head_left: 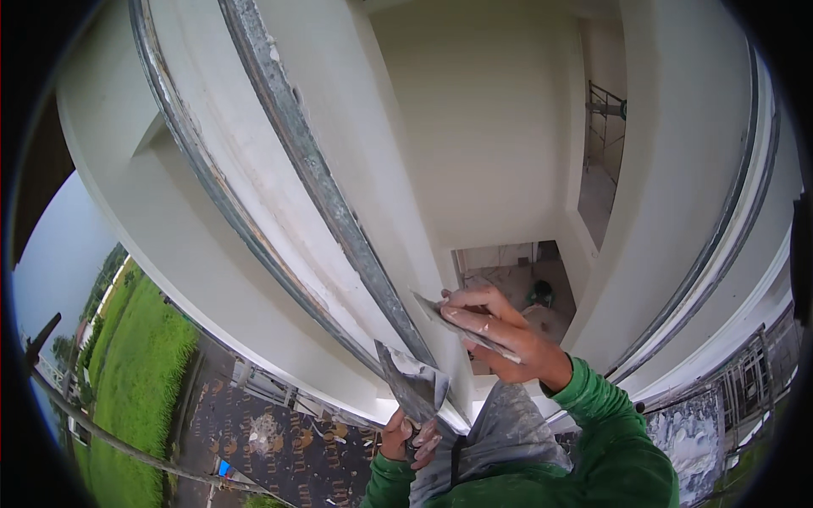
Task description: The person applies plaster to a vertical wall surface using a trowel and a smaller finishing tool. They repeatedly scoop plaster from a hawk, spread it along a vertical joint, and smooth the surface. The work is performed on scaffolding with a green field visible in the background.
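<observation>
In my left hand (pixel 410 440), low in the middle of the view, is a broad putty knife (pixel 412 388) with its blade pointing up. White putty sits on that blade, near the lower end of a grey edge strip (pixel 296 140). My right hand (pixel 501 332) is closed around a thin, flat metal scraper (pixel 436 311), with the fingers pressed along it. The scraper's tip is beside the pale wall edge, to the right of the strip; whether it touches is not clear. White smears mark both hands.
A white-coated band (pixel 254 161) runs between the grey strips at left. Below me lies a dark, stained board platform (pixel 279 449). A scaffold pole (pixel 110 436) crosses the lower left, with grass beyond. Through an opening below, a green bucket-like object (pixel 540 293) stands on the floor.
</observation>
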